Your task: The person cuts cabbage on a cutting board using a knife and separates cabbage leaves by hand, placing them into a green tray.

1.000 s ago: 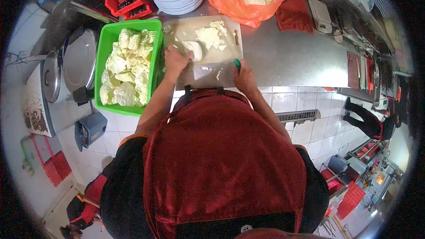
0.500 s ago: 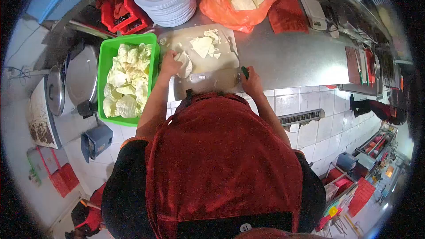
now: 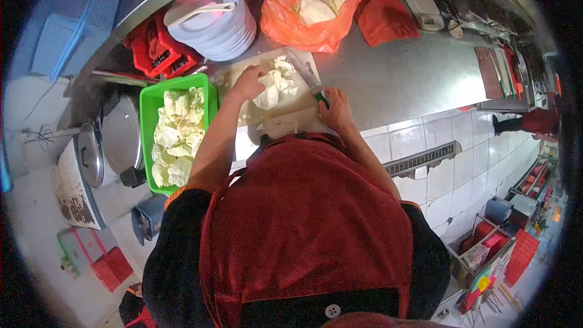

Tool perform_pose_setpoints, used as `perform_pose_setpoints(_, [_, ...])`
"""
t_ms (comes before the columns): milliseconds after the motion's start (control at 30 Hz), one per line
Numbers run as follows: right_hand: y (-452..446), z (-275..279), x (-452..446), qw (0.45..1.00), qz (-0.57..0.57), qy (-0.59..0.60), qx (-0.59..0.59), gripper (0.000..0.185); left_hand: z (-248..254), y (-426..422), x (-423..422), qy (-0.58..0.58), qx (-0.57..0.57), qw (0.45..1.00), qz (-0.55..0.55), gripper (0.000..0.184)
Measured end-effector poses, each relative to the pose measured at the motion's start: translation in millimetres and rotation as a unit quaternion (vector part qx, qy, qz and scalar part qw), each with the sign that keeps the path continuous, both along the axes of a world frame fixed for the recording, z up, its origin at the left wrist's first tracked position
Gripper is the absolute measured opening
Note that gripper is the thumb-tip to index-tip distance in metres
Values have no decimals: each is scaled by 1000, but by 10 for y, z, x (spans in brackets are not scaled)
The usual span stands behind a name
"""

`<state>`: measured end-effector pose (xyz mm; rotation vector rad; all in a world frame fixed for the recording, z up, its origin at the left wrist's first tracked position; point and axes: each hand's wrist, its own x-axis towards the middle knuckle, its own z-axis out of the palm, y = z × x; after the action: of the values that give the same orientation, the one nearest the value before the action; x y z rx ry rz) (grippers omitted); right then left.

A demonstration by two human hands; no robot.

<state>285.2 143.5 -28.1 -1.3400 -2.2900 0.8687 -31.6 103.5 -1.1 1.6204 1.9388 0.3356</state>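
My left hand (image 3: 249, 83) is closed at the left part of the cutting board (image 3: 306, 108), with its fingers on a piece of cabbage (image 3: 266, 98). More pale cabbage pieces (image 3: 283, 76) lie spread to the right of it. In my right hand (image 3: 336, 108) is the green handle of a knife (image 3: 306, 74), whose blade points up and left along the board's right side. Left of the board, a green tub (image 3: 211, 98) holds many cabbage leaves (image 3: 179, 136).
Behind the board stand a stack of white plates (image 3: 229, 35) with a pale spoon on top, red baskets (image 3: 146, 54), and an orange bag (image 3: 282, 24) holding cabbage. A red cloth (image 3: 385, 15) and a white box (image 3: 421, 6) lie further right. Another person (image 3: 531, 123) is at far right.
My left hand has moved with the cabbage piece toward the other pieces on the board. The knife now points up and left beside them. The whole view has tilted.
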Motion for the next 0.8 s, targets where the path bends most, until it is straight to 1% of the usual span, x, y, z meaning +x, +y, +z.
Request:
perform_pose_setpoints(33, [30,-6,1,1000,-7,5,-2,41,86,-44,13,15,45,999,3,31])
perform_pose_setpoints(67, [58,-14,-1,998,11,50,-24,43,174,-93,25,19,43,999,-5,31])
perform_pose_setpoints(100, [80,-9,-9,994,30,95,-46,45,416,-141,72,-48,39,998,21,32])
perform_pose_setpoints(133, [70,189,-43,994,25,98,-48,45,638,-183,118,-115,35,991,50,32])
perform_pose_setpoints(167, [40,562,-115,971,63,197,-122,47,791,-221,180,-113,34,992,48,32])
perform_pose_setpoints(200, [38,804,-211,931,104,292,-194,49,922,-242,275,-150,57,987,29,29])
perform_pose_setpoints(233, [53,870,-329,930,107,292,-195,49,1043,-233,367,-188,80,979,12,26])
perform_pose_setpoints(267, [35,912,-441,890,118,356,-259,47,1196,-211,480,-188,79,979,18,26])
perform_pose_setpoints(333, [75,880,-602,839,135,412,-329,46,1416,-164,703,-211,133,967,-46,25])
perform_pose_setpoints(367, [178,800,-705,850,179,400,-292,44,1393,-143,740,-192,193,961,-54,27])
perform_pose_setpoints(400, [262,775,-797,858,222,386,-253,43,1407,-165,767,-192,192,961,-45,27])
perform_pose_setpoints(433, [322,761,-865,897,205,366,-140,49,1450,-168,783,-172,228,958,-17,25])
perform_pose_setpoints(467, [347,756,-856,896,209,365,-143,49,1483,-163,782,-152,266,952,10,24])
perform_pose_setpoints(533, [383,1093,-820,932,205,261,-147,38,1525,-244,707,-148,266,952,21,23])
perform_pose_setpoints(567, [358,1095,-807,931,208,259,-149,38,1546,-301,671,-158,258,953,27,23])
perform_pose_setpoints(600, [332,1094,-798,896,210,299,-252,33,1559,-357,620,-169,248,953,32,22])
perform_pose_setpoints(633, [326,1082,-801,848,209,336,-352,30,1535,-420,538,-169,248,953,34,22])
perform_pose_setpoints(667, [374,1037,-790,848,209,335,-354,30,1484,-496,444,-189,217,958,12,22])
perform_pose_setpoints(700, [448,968,-752,902,267,227,-252,33,1465,-564,385,-210,185,960,-11,23])
perform_pose_setpoints(733, [485,907,-718,931,318,112,-142,36,1456,-634,348,-212,182,960,-10,23])
perform_pose_setpoints(767, [482,851,-700,931,317,111,-144,36,1461,-693,322,-239,153,959,-6,23])
perform_pose_setpoints(800, [463,837,-688,933,321,147,-73,37,1463,-724,311,-265,123,956,-2,24])
